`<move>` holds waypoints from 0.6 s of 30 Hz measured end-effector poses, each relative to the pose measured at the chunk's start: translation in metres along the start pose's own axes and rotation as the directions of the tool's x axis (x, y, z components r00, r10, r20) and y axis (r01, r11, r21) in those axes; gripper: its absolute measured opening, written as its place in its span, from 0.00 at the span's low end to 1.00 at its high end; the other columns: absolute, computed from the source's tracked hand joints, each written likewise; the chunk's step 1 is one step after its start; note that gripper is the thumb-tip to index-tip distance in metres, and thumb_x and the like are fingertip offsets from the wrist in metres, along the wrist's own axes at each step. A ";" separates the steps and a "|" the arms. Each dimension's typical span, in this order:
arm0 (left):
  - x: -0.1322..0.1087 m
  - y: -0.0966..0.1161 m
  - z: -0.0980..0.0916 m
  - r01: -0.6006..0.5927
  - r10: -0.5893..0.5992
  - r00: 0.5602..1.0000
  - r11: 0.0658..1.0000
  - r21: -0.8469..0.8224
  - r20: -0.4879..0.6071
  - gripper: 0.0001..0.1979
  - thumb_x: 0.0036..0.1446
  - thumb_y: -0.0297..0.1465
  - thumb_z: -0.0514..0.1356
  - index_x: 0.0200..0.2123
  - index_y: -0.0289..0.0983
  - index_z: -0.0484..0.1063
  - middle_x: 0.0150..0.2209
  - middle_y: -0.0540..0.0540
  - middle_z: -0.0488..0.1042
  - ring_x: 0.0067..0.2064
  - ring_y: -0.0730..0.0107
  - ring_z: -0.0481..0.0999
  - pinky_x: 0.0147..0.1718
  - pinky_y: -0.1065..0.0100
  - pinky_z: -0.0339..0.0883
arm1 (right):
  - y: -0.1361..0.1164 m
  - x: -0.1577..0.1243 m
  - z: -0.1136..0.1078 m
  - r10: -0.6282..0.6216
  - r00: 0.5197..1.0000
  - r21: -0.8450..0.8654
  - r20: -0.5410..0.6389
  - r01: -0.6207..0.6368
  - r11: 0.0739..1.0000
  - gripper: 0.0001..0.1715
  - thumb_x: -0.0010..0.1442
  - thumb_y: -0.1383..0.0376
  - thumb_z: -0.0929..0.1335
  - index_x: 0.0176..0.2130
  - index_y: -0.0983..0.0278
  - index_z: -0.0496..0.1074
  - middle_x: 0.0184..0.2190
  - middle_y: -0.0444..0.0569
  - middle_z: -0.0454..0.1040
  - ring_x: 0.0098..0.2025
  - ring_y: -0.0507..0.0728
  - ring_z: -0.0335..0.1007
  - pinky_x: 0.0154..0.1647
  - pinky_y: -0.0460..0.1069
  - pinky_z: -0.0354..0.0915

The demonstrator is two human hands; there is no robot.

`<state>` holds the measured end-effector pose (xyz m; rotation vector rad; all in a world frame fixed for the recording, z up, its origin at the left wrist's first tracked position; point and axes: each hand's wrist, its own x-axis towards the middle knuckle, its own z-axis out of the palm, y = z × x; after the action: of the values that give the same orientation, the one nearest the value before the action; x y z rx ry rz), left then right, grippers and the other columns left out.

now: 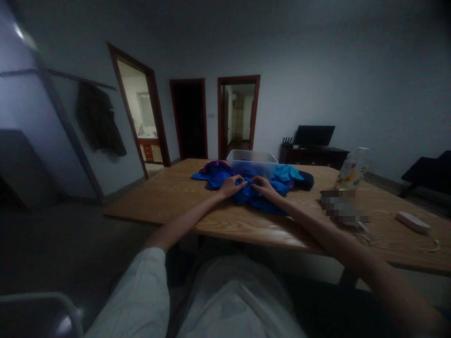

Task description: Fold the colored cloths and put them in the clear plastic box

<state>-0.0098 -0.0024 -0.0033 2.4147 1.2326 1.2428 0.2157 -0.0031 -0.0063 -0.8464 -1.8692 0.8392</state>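
A heap of blue cloth lies on the wooden table in front of me. My left hand and my right hand both reach out onto it, side by side and nearly touching. Each hand has its fingers curled and pinching the blue fabric. Lighter turquoise cloth and a purple piece lie at the far side of the heap.
A clear plastic bin stands just behind the cloth. A plastic bottle stands at the right, with a blurred patch and a white device nearer the edge. Doorways and a dark TV stand lie beyond.
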 end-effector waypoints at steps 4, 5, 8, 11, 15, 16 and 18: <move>-0.005 -0.001 0.008 -0.053 0.054 0.997 0.998 -0.014 0.049 0.16 0.63 0.44 0.64 0.48 0.41 0.79 0.46 0.46 0.82 0.47 0.59 0.81 0.51 0.63 0.72 | -0.003 -0.002 0.004 0.051 0.999 0.062 0.017 -0.052 0.997 0.27 0.56 0.46 0.74 0.46 0.62 0.72 0.40 0.46 0.73 0.31 0.54 0.69 0.26 0.48 0.72; -0.005 -0.002 0.010 -0.051 0.051 0.998 0.999 -0.017 0.041 0.15 0.64 0.42 0.64 0.48 0.41 0.79 0.46 0.46 0.82 0.47 0.60 0.81 0.51 0.63 0.72 | -0.003 -0.002 0.004 0.058 0.998 0.080 0.014 -0.059 0.995 0.28 0.56 0.46 0.74 0.47 0.61 0.72 0.41 0.47 0.73 0.32 0.54 0.70 0.26 0.48 0.72; -0.002 -0.007 0.010 -0.013 0.015 0.999 0.999 -0.050 0.033 0.12 0.64 0.37 0.63 0.47 0.39 0.79 0.45 0.46 0.82 0.46 0.61 0.81 0.51 0.64 0.72 | 0.000 0.000 0.004 0.063 0.998 0.118 -0.021 -0.060 0.991 0.30 0.54 0.47 0.75 0.49 0.61 0.71 0.44 0.48 0.73 0.34 0.54 0.70 0.26 0.47 0.71; 0.003 -0.012 0.009 0.052 -0.049 0.998 0.995 -0.091 0.028 0.10 0.63 0.33 0.63 0.45 0.37 0.79 0.44 0.45 0.82 0.46 0.61 0.81 0.50 0.64 0.73 | 0.005 0.003 0.004 0.059 0.998 0.123 -0.028 -0.056 0.991 0.32 0.52 0.46 0.76 0.48 0.61 0.70 0.45 0.48 0.74 0.35 0.54 0.70 0.26 0.46 0.70; 0.006 -0.013 0.009 0.094 -0.084 0.993 0.988 -0.120 0.085 0.11 0.66 0.36 0.60 0.43 0.36 0.78 0.43 0.44 0.82 0.45 0.61 0.80 0.50 0.64 0.72 | 0.008 0.002 0.006 0.011 1.000 0.058 -0.024 -0.009 0.998 0.30 0.50 0.46 0.76 0.43 0.62 0.71 0.40 0.47 0.75 0.30 0.53 0.68 0.26 0.47 0.69; 0.006 -0.012 0.009 0.080 -0.065 0.991 0.988 -0.131 0.119 0.14 0.67 0.39 0.58 0.43 0.36 0.78 0.43 0.44 0.81 0.45 0.61 0.80 0.49 0.64 0.72 | 0.007 0.001 0.007 -0.007 1.000 0.030 -0.022 0.008 1.000 0.29 0.51 0.46 0.76 0.42 0.62 0.72 0.38 0.47 0.75 0.29 0.53 0.67 0.26 0.48 0.69; 0.005 -0.012 0.010 0.037 -0.011 0.986 0.987 -0.155 0.168 0.20 0.68 0.46 0.56 0.42 0.36 0.78 0.42 0.45 0.81 0.43 0.61 0.80 0.48 0.65 0.72 | 0.005 -0.002 0.008 -0.034 0.999 -0.016 -0.006 0.034 0.999 0.26 0.53 0.46 0.74 0.42 0.62 0.72 0.36 0.46 0.75 0.27 0.53 0.66 0.26 0.48 0.67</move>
<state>-0.0078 0.0107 -0.0124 2.3288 1.0712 1.0627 0.2104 -0.0033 -0.0142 -0.8241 -1.8818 0.8002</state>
